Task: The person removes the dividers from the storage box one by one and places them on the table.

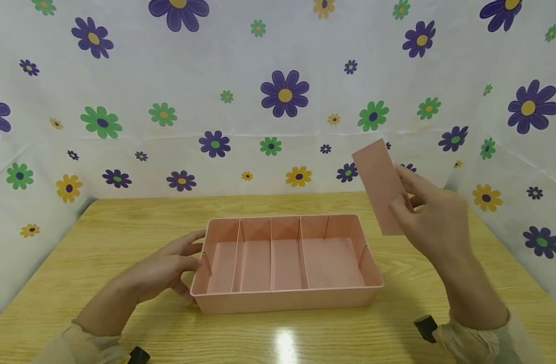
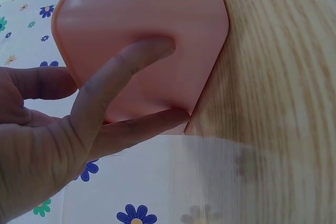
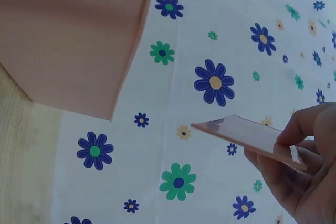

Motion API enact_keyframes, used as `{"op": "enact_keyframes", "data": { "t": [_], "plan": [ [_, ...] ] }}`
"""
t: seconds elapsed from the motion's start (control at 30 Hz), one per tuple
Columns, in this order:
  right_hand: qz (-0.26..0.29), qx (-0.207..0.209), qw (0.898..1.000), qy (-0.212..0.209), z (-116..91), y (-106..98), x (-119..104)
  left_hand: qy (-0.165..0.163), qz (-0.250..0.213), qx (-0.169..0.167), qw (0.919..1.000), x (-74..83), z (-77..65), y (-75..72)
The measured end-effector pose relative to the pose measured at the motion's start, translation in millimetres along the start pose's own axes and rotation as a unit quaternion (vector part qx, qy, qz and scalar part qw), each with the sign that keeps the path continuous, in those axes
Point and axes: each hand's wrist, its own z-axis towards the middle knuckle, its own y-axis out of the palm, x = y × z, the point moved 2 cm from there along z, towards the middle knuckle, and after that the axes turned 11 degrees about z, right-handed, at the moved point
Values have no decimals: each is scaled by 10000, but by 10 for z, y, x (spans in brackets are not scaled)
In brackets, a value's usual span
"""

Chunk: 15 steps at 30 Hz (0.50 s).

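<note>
A pink rectangular box [image 1: 287,301] stands on the wooden table with three thin dividers set across it. My left hand [image 1: 166,268] is at its left end; in the left wrist view the thumb [image 2: 152,53] lies against the end wall [image 2: 142,14] and another finger reaches its lower edge. Raised to the right of the box, my right hand [image 1: 434,217] pinches a flat pink divider panel [image 1: 378,187] between thumb and fingers. The right wrist view shows this panel [image 3: 247,137] nearly edge-on, apart from the box [image 3: 68,40].
The rightmost compartment [image 1: 334,260] is the widest, with narrow slots on the walls around it. A white flowered cloth [image 1: 241,65] hangs behind the table [image 1: 137,222] and along both sides. Dark devices [image 1: 425,328] sit at both wrists.
</note>
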Motion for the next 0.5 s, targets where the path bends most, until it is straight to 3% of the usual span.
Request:
{"op": "enact_keyframes", "data": {
  "t": [0.5],
  "plan": [
    [-533,342,9974,-338,11,2,152,-25,-9,6,10000,-6,-1,-4]
  ]
}}
